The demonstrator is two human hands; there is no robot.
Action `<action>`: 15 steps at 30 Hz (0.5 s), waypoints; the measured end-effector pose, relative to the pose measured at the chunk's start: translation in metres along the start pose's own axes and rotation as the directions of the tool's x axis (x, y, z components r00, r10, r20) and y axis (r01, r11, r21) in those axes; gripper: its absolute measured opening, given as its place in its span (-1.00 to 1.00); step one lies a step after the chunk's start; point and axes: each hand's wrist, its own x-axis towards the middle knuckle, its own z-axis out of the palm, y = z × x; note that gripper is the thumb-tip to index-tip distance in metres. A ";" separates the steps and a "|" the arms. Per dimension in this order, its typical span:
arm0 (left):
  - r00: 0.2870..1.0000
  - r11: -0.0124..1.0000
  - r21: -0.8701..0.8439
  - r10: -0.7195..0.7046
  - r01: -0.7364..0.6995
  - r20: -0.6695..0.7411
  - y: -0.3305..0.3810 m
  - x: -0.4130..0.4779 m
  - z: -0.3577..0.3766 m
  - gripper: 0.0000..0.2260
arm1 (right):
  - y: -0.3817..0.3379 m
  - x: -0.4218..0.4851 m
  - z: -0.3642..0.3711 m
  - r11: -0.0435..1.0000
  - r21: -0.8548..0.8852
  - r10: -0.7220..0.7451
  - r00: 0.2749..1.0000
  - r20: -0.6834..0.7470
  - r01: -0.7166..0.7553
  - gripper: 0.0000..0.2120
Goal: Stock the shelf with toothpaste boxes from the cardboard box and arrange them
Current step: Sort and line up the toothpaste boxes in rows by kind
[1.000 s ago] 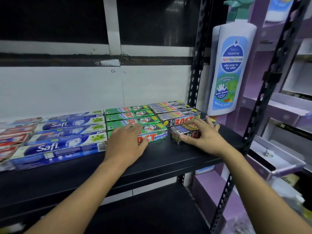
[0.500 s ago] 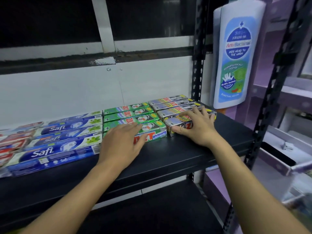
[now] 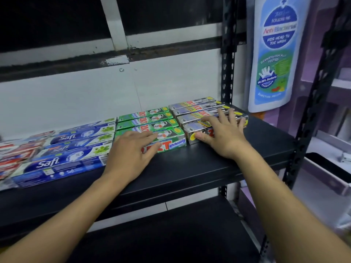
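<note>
Silver box (image 3: 191, 130): since a second ago it had slid back from a skewed spot nearer the shelf front and now sat flush against the silver boxes behind it.
Shelf (image 3: 209, 168): a black board with its front strip bare; the cardboard box was not in view.
Left hand (image 3: 133, 149): lay open and flat, palm down on the front green box (image 3: 174, 144), gripping nothing, with the wrist low.
Right hand (image 3: 223, 136): fingers were spread nearly straight over the silver box's top and the thumb was against its front face; it pressed rather than gripped.
Doing it well: a steady, level thumb push seemed best, with the left hand bracing the green box so its neighbours stayed put and the front faces lined up.
Blue boxes (image 3: 62, 164): lay left of the green ones, touching them.
Wall (image 3: 171, 88): the rearmost boxes sat close against it.
</note>
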 end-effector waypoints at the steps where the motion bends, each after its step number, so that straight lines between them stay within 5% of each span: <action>1: 1.000 1.000 0.005 0.006 -0.006 -0.006 0.000 0.000 0.000 -0.54 | 0.000 0.000 0.000 1.000 -0.006 0.001 1.000 0.007 -0.001 -0.39; 15: 0.999 1.000 -0.002 0.028 -0.028 -0.035 -0.003 0.001 0.002 -0.52 | -0.002 0.000 -0.002 1.000 -0.025 -0.009 1.000 0.010 0.009 -0.39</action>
